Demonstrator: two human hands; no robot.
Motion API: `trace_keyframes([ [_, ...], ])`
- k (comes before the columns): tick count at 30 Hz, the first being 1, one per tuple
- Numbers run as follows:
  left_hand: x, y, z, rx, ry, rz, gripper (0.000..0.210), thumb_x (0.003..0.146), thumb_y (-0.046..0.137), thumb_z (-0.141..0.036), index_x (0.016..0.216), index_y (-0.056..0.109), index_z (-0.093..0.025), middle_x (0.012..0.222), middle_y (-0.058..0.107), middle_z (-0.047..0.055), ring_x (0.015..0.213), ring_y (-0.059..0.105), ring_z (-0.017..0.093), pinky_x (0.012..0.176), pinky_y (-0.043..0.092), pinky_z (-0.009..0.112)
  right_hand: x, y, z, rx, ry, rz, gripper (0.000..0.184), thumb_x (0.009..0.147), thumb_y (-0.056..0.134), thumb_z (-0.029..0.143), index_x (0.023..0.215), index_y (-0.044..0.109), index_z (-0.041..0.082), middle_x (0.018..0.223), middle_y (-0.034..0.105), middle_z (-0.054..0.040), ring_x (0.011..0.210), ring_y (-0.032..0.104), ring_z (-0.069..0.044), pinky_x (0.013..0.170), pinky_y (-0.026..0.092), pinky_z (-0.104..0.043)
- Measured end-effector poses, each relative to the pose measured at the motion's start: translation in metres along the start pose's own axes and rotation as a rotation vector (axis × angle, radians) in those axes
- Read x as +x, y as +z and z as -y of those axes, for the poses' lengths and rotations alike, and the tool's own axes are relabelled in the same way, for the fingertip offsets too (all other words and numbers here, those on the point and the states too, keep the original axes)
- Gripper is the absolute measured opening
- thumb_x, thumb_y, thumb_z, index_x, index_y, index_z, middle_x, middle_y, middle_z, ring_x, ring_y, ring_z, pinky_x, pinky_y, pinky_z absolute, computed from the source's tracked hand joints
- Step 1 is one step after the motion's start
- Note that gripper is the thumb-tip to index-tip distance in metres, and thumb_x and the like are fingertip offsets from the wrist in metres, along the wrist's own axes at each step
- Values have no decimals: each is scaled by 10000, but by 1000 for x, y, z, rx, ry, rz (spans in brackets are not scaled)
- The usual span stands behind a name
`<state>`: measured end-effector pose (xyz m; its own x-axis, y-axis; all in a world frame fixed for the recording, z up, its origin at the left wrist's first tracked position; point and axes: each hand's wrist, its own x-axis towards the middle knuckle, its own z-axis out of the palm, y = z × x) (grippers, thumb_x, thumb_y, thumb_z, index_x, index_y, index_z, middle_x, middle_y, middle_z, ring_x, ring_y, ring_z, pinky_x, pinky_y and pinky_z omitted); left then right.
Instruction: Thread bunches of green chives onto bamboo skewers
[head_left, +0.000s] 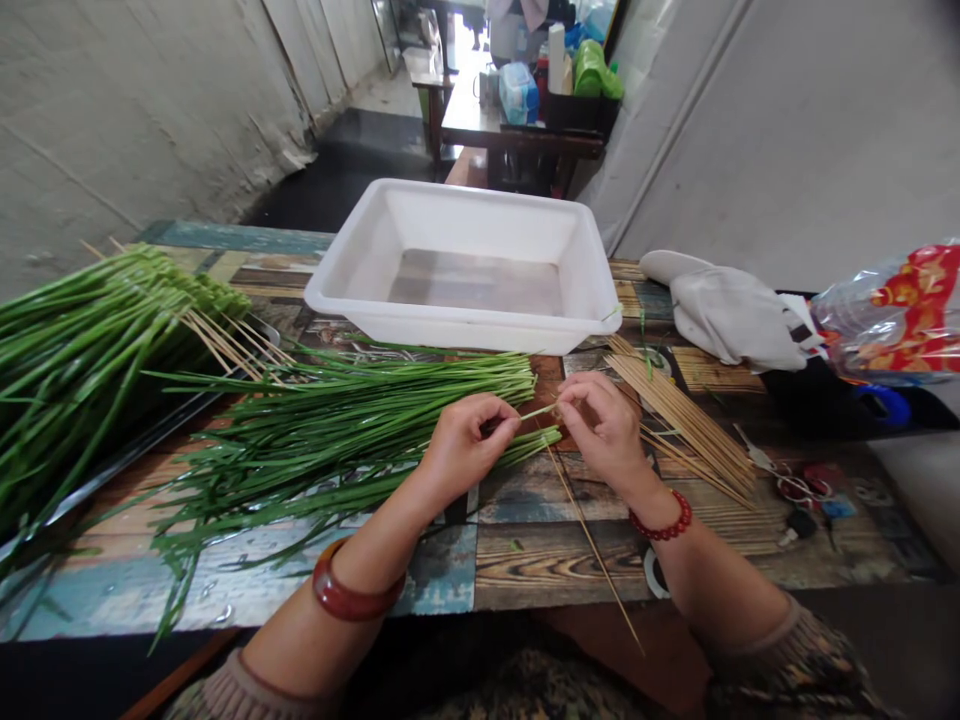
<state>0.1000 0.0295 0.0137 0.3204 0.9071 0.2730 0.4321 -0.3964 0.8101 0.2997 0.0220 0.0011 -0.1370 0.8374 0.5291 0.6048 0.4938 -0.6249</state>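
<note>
White rectangular plastic tub [465, 333]. Under tub: wooden plank worktop [540, 570], brown and teal-blue patchwork with dark wavy grain. Before tub: long slender deep-green stalks [360, 420], paler at ends. Front right of tub: thin tan wooden skewers [686, 420]; round deep-red beaded bracelet [667, 530]. Right of tub: soft off-white fabric cap [731, 315]; clear crinkled plastic packaging [922, 310], printed red and yellow.
</note>
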Motion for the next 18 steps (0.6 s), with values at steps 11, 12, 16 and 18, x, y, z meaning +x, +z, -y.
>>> trace_keyframes([
  [11, 1, -4, -3, 33, -26, -67, 174, 809, 541, -142, 656, 622, -150, 636, 622, 0, 610, 559, 110, 605, 399, 215, 2, -16, -22, -387, 1, 30, 197, 920, 537, 286, 790, 663, 208, 985, 671, -62, 953, 555, -244, 875, 384, -437],
  [12, 1, -4, -3, 31, -27, -72, 173, 809, 542, -142, 655, 621, -150, 636, 621, 0, 609, 557, 110, 606, 400, 214, 1, -15, -24, -417, 4, 33, 193, 916, 542, 280, 792, 671, 210, 1002, 668, -63, 967, 546, -251, 875, 379, -441],
  [16, 1, -4, -3, 23, -25, -84, 171, 806, 543, -146, 652, 617, -156, 634, 621, -3, 607, 553, 111, 607, 407, 218, -1, -13, -27, -437, 9, 27, 108, 864, 592, 240, 797, 673, 214, 1043, 614, -78, 985, 529, -261, 877, 387, -442],
  [18, 1, -4, -2, 23, -24, -85, 165, 803, 543, -144, 657, 620, -157, 638, 624, -1, 614, 557, 114, 611, 410, 221, 0, -13, -26, -426, 11, 32, 80, 842, 630, 263, 790, 673, 219, 1046, 595, -78, 993, 529, -264, 883, 391, -442],
])
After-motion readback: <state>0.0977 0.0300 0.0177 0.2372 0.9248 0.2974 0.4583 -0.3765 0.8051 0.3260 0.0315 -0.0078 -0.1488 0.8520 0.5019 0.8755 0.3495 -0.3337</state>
